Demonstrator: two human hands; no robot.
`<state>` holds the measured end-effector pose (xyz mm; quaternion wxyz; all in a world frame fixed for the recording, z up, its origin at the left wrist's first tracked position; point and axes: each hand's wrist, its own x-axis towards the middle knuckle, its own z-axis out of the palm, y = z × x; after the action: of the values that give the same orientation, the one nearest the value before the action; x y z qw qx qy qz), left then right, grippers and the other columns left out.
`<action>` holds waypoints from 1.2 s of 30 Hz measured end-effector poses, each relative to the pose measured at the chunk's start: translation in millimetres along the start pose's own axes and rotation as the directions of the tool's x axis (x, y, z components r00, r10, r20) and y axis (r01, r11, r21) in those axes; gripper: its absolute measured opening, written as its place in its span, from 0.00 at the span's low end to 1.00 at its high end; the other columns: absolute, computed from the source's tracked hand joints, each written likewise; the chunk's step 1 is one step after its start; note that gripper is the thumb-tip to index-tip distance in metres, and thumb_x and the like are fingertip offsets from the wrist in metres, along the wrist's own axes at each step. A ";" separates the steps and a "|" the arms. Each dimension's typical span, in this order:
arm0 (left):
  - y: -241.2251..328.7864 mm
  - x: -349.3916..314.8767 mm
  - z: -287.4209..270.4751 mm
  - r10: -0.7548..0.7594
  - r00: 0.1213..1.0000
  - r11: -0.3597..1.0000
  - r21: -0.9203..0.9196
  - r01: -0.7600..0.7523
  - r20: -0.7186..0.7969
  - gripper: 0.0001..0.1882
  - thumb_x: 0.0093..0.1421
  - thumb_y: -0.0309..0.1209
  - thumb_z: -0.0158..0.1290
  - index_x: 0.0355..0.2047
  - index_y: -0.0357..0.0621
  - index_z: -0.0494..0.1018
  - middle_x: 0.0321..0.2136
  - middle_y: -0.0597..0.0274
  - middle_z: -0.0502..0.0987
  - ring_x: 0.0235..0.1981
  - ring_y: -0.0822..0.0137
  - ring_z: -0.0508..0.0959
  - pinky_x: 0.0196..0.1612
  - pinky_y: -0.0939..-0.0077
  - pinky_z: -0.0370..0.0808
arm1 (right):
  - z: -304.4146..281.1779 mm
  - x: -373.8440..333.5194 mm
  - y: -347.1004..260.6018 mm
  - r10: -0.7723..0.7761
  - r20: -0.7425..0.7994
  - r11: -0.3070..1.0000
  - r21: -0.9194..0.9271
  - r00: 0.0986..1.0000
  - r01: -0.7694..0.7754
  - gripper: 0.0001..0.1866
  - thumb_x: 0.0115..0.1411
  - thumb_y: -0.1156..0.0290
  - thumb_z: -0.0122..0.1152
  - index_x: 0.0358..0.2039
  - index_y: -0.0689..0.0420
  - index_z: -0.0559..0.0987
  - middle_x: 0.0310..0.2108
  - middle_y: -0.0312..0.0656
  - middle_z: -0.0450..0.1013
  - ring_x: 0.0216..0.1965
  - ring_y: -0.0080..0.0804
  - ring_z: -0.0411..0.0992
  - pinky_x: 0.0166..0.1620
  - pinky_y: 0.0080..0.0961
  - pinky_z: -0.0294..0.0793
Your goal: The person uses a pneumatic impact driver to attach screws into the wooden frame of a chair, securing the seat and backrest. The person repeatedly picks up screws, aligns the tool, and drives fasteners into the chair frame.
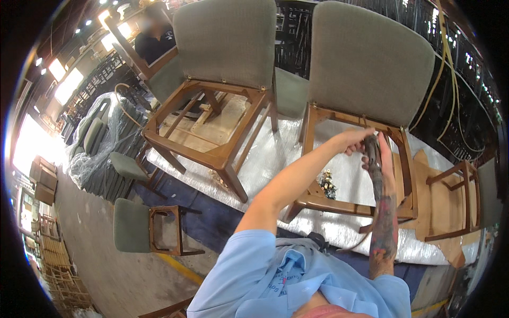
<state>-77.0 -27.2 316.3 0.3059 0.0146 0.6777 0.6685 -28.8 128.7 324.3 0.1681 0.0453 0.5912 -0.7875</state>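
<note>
My right hand (386,159) is wrapped round a dark pistol-like power driver (374,153), with a thin hose running back from it past my forearm. At the driver's front end, my left hand (352,141) has its fingers pinched together; what they hold is too small to make out. Both hands are over the rear rail of a brown wooden chair frame (350,208) with no seat on it. The chair's grey-green padded back (371,63) stands upright just beyond them. A small heap of screws or bolts (327,184) lies inside the frame, on the silvery wrapped surface.
A second seatless chair (241,153) stands to the left on the silvery covering (286,153). Another chair (456,196) lies at the right on brown cardboard (435,209). Plastic-wrapped padded parts (101,143) are stacked at left. A person (155,40) is behind. Yellow hoses (442,79) hang at right.
</note>
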 end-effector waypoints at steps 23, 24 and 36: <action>11.0 -159.6 -5.2 0.032 0.998 0.766 -0.642 0.005 0.046 0.16 0.57 0.49 0.47 0.21 0.52 0.67 0.14 0.70 0.67 0.11 0.77 0.58 0.13 0.82 0.51 | 90.5 -137.3 48.8 -0.529 0.051 0.767 -0.399 0.847 0.503 0.41 0.56 0.55 0.64 0.63 0.63 0.59 0.60 0.50 0.61 0.60 0.36 0.62 0.62 0.34 0.58; 7.7 -160.7 2.0 -0.007 0.997 0.768 -0.638 0.057 0.080 0.16 0.57 0.49 0.47 0.22 0.53 0.67 0.16 0.70 0.69 0.11 0.77 0.59 0.12 0.83 0.51 | 96.8 -130.9 38.5 -0.640 0.044 0.712 -0.343 0.767 0.613 0.46 0.55 0.46 0.62 0.64 0.61 0.57 0.59 0.49 0.62 0.59 0.37 0.63 0.61 0.36 0.59; -29.7 -166.8 -50.7 0.225 0.973 0.305 -0.944 -0.121 -0.052 0.16 0.62 0.44 0.48 0.32 0.43 0.70 0.20 0.72 0.68 0.19 0.74 0.67 0.20 0.82 0.63 | 113.4 -95.5 -76.5 -0.763 0.616 0.287 0.051 0.196 0.957 0.17 0.53 0.65 0.62 0.40 0.53 0.67 0.28 0.39 0.70 0.34 0.35 0.71 0.46 0.41 0.61</action>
<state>48.1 -147.3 350.9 0.2137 -0.0630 0.1442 0.9642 51.0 60.3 453.8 -0.1515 -0.5504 0.5627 -0.5979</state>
